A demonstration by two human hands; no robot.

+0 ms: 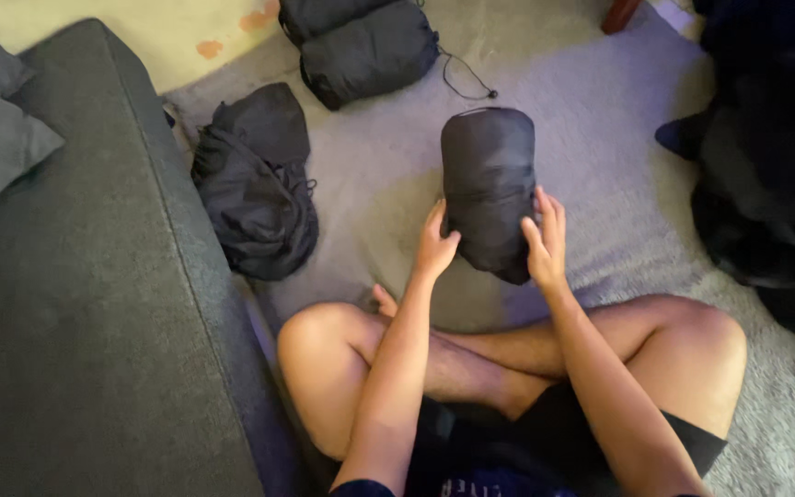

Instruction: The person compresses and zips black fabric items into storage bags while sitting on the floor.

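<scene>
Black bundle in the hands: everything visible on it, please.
The black bundle is a stuffed, rounded cylinder of dark, slightly shiny, creased fabric. It is held roughly upright above the grey carpet, rounded end away from the person. The left hand grips its lower left side, the right hand its lower right. No cord shows on it.

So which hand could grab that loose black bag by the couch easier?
Probably the left hand: the crumpled black bag lies on its side of the rug. The right hand sits beyond the rolled bundle both hands hold.
</scene>
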